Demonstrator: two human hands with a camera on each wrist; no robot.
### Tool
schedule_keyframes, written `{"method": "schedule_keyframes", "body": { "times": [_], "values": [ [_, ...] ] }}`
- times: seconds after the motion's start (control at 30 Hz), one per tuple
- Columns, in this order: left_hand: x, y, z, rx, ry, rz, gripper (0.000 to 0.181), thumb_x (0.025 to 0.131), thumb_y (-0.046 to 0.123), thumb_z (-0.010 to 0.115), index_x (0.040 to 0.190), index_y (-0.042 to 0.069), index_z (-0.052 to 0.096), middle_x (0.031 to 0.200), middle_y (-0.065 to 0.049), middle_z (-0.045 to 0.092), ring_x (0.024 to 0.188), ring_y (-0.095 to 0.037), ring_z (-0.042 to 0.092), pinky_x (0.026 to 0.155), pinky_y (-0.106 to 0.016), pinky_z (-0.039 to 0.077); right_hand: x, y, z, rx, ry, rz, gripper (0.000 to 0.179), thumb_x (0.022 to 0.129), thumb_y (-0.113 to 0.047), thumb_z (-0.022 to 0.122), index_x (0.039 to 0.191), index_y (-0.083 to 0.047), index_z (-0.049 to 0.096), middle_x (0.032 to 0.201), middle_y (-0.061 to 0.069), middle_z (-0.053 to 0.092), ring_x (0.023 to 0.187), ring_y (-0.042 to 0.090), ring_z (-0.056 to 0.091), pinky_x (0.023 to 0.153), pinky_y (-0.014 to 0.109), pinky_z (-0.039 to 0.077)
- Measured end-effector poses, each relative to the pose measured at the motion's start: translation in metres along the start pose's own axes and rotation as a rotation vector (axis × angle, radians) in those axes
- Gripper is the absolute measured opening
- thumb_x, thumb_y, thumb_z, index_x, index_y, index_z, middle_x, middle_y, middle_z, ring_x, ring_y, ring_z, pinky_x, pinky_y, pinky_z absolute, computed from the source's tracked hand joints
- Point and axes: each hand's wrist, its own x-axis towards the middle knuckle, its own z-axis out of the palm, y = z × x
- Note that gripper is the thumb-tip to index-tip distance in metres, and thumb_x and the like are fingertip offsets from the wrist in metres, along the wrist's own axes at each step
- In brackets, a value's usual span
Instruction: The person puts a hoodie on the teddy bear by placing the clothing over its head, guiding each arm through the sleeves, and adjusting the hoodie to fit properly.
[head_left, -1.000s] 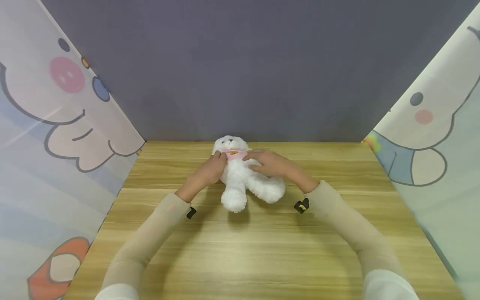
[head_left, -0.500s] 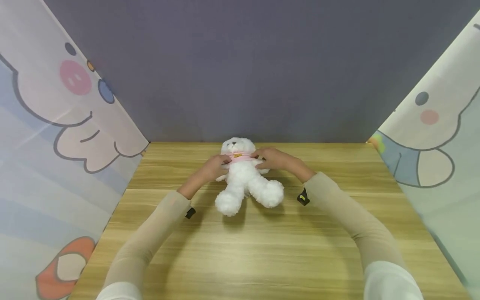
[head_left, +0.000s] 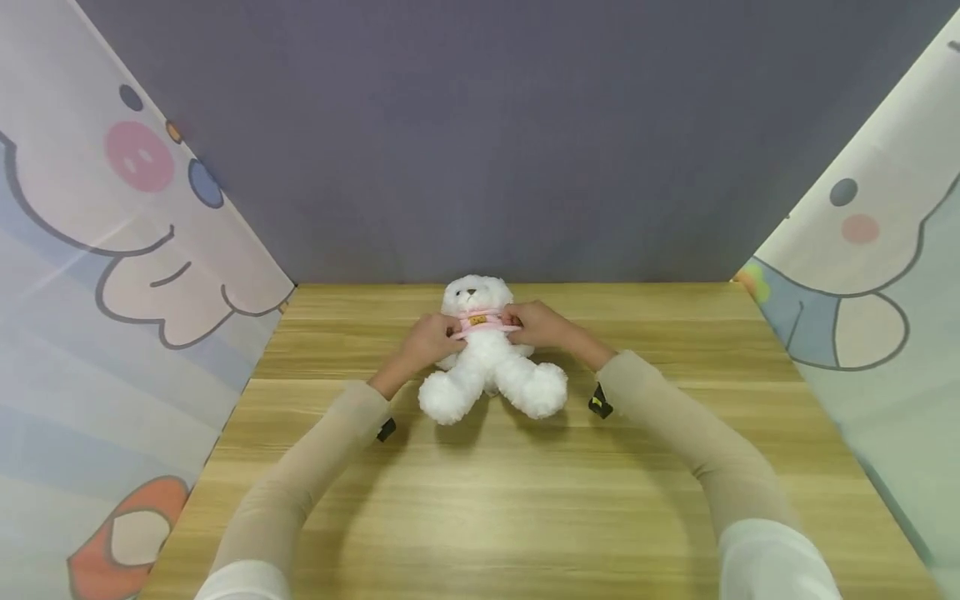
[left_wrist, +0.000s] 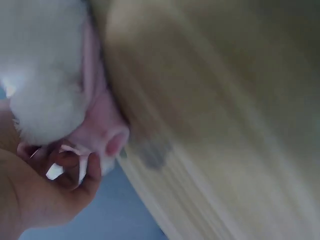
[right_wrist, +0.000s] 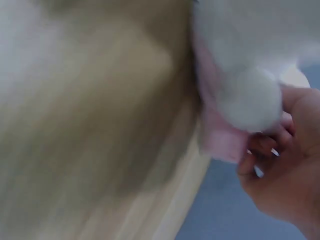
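Note:
A white plush bear (head_left: 489, 357) lies on its back on the wooden table, head toward the dark back wall and legs spread toward me. It wears a small pink top (head_left: 480, 320) with a yellow-brown patch on the chest. My left hand (head_left: 427, 337) pinches the top's lower edge on the left side. On the opposite side my right hand (head_left: 543, 324) grips the same edge, so the hem stretches between both hands. In the left wrist view a pink sleeve opening (left_wrist: 116, 142) shows beside the bent fingers. A white furry limb (right_wrist: 250, 100) partly hides the right fingertips.
The wooden table (head_left: 480, 508) ends against a dark grey back wall (head_left: 480, 150). Cartoon-printed panels (head_left: 112, 333) stand along both sides. Black straps (head_left: 600, 403) hang under the sleeves at the wrists.
The bear has turned straighter, its legs now more evenly spread. Both hands have gone from resting at its sides to gripping the pink top's hem, which is drawn out and lower.

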Motion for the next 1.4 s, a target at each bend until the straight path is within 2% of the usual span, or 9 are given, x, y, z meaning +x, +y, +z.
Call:
{"method": "schedule_keyframes", "body": {
  "times": [0.17,0.27,0.33,0.47,0.6,0.73,1.0,1.2,1.4],
  "values": [
    [-0.009,0.003,0.007,0.11,0.097,0.049,0.026,0.085,0.01,0.068,0.067,0.014,0.049,0.061,0.004,0.04,0.059,-0.012,0.038,0.052,-0.025,0.031,-0.008,-0.004,0.008,-0.066,0.11,-0.059,0.022,0.083,-0.002,0.067,0.083,-0.015,0.05,0.069,-0.004,0.043,0.064,0.013,0.042,0.061,0.027,0.035],
    [-0.021,-0.003,0.003,-0.026,0.077,0.082,0.018,0.086,0.009,0.069,0.076,0.009,0.055,0.068,0.001,0.046,0.062,-0.013,0.042,0.056,-0.026,0.035,-0.02,0.001,0.006,0.011,0.065,-0.099,0.017,0.089,-0.007,0.072,0.095,-0.012,0.058,0.078,-0.001,0.053,0.071,0.014,0.049,0.065,0.028,0.041],
    [-0.031,-0.01,-0.005,-0.132,0.007,0.116,0.014,0.087,0.01,0.073,0.091,0.004,0.06,0.08,-0.005,0.057,0.072,-0.017,0.052,0.063,-0.029,0.045,-0.03,0.005,0.002,0.051,-0.008,-0.131,0.025,0.091,-0.011,0.075,0.111,-0.008,0.062,0.094,0.004,0.06,0.084,0.018,0.057,0.075,0.033,0.049],
    [-0.048,-0.023,-0.019,-0.345,-0.156,0.137,0.047,0.086,0.006,0.079,0.126,-0.004,0.057,0.119,-0.019,0.058,0.105,-0.03,0.061,0.088,-0.038,0.056,-0.046,0.01,-0.006,0.101,-0.08,-0.127,0.048,0.091,-0.015,0.077,0.133,-0.003,0.057,0.121,0.014,0.06,0.11,0.032,0.06,0.093,0.047,0.053],
    [-0.057,-0.028,-0.021,-0.516,-0.207,0.064,0.056,0.088,0.002,0.076,0.137,-0.005,0.05,0.134,-0.023,0.05,0.122,-0.038,0.055,0.102,-0.044,0.051,-0.052,0.013,-0.006,0.147,-0.032,-0.073,0.048,0.092,-0.022,0.077,0.133,-0.005,0.058,0.124,0.013,0.061,0.111,0.034,0.061,0.091,0.045,0.055],
    [-0.058,-0.03,-0.016,-0.606,-0.173,-0.03,0.053,0.09,0.007,0.076,0.136,-0.004,0.053,0.137,-0.021,0.053,0.13,-0.039,0.052,0.104,-0.046,0.048,-0.05,0.016,-0.001,0.186,0.019,-0.082,0.047,0.09,-0.022,0.079,0.131,-0.006,0.061,0.125,0.012,0.063,0.11,0.029,0.062,0.09,0.042,0.056],
    [-0.046,-0.021,-0.002,-0.43,0.025,-0.073,0.032,0.087,0.019,0.079,0.11,0.002,0.066,0.106,-0.013,0.069,0.103,-0.028,0.066,0.085,-0.036,0.055,-0.044,0.011,0.011,0.028,0.154,-0.07,0.028,0.091,-0.015,0.077,0.114,-0.006,0.064,0.103,0.008,0.067,0.091,0.022,0.062,0.079,0.038,0.054],
    [-0.038,-0.003,0.001,-0.328,0.143,0.005,0.022,0.083,0.007,0.076,0.08,0.009,0.055,0.071,-0.001,0.05,0.066,-0.014,0.046,0.062,-0.028,0.039,-0.038,0.004,0.016,-0.252,0.283,-0.084,0.021,0.087,-0.018,0.077,0.092,-0.008,0.059,0.08,0.004,0.062,0.073,0.022,0.057,0.063,0.036,0.046],
    [-0.03,0.002,0.002,-0.319,0.202,0.088,0.029,0.082,-0.007,0.073,0.074,0.008,0.049,0.069,0.0,0.047,0.065,-0.012,0.043,0.062,-0.024,0.037,-0.036,0.002,0.019,-0.255,0.318,-0.016,0.029,0.089,-0.018,0.079,0.086,-0.011,0.051,0.07,0.0,0.048,0.063,0.016,0.045,0.058,0.031,0.037]
  ]
}}
